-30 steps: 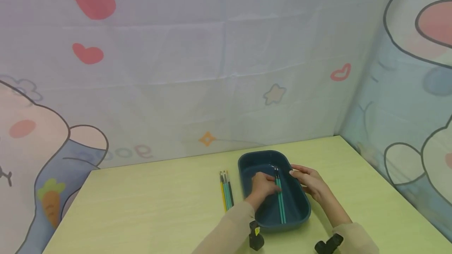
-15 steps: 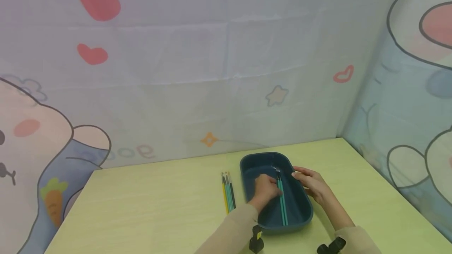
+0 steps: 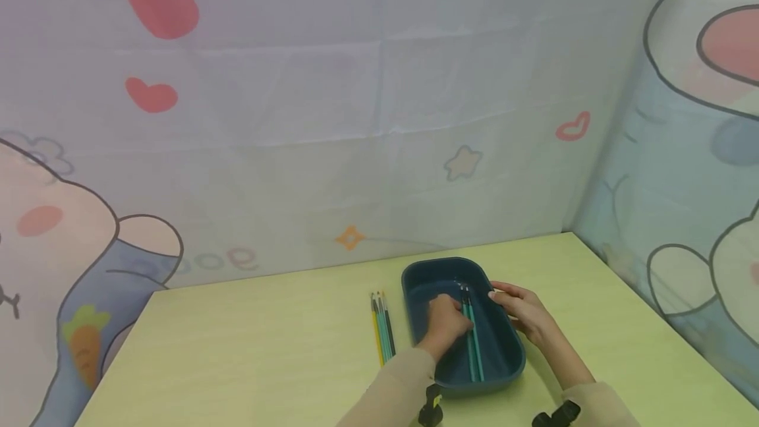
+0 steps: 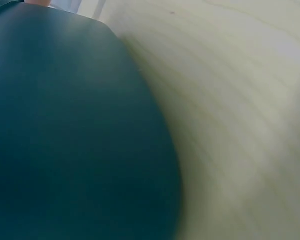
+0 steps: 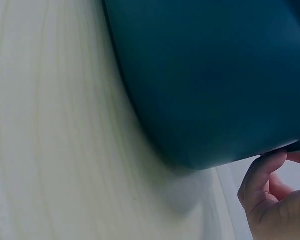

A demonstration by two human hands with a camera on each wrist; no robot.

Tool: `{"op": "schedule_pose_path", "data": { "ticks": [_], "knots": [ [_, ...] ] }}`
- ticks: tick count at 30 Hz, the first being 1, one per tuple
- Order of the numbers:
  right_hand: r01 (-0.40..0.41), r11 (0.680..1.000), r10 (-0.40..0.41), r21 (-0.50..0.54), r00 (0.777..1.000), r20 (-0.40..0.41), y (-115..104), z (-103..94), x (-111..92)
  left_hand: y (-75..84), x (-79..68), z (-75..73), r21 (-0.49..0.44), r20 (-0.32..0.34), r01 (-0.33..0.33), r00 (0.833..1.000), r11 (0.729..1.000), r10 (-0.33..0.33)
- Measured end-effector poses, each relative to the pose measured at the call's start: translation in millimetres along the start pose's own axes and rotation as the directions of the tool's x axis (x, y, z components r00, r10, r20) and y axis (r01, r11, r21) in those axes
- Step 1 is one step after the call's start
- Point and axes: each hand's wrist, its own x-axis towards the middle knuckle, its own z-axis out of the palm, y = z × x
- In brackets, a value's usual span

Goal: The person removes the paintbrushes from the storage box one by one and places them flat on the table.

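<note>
A dark blue rectangular tray stands on the table. Two teal-handled paintbrushes lie nearly side by side inside, dark ferrules toward the far end. My left hand reaches into the tray from the left, its fingers curled and its fingertips pinching at the brush handles; they partly hide the left brush. On the tray's right side, my right hand grips the rim, thumb at the edge and fingers outside. The right wrist view shows right-hand fingers at the edge of the tray. Mostly the tray's outer wall fills the left wrist view.
Several more paintbrushes with yellow, teal and dark handles lie together on the pale yellow table, left of the tray. My left sleeve covers their near ends. A patterned cloth hangs behind the table.
The two brushes in the tray have spread slightly apart, with the left hand shifting a little at them. My right hand keeps its hold on the rim.
</note>
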Motion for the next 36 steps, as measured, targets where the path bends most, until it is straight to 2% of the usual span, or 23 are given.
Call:
{"op": "schedule_pose_path", "data": {
  "ticks": [6, 14, 27, 36],
  "knots": [
    [0.002, 1.000, -0.002, -0.007, 1.000, -0.006, 0.4, 0.5, 0.4, -0.4, -1.5, -0.2, 0.047, 0.004, -0.005, 1.000, 0.999, 0.005],
    [-0.004, 1.000, 0.004, 0.002, 1.000, 0.000, 1.3, 1.3, -0.7, 0.5, -3.9, -1.6, -0.015, 0.006, -0.038, 0.999, 0.999, 0.038],
    [-0.010, 1.000, 0.010, 0.006, 1.000, -0.005, 1.1, 0.9, 1.0, 1.5, -1.0, -2.5, -0.067, 0.029, 0.037, 0.999, 0.997, -0.035],
    [-0.008, 1.000, 0.008, 0.021, 1.000, -0.007, 0.1, 0.9, -0.3, 1.2, 1.3, -2.7, -0.163, 0.048, 0.091, 0.995, 0.982, -0.084]
  ]
}}
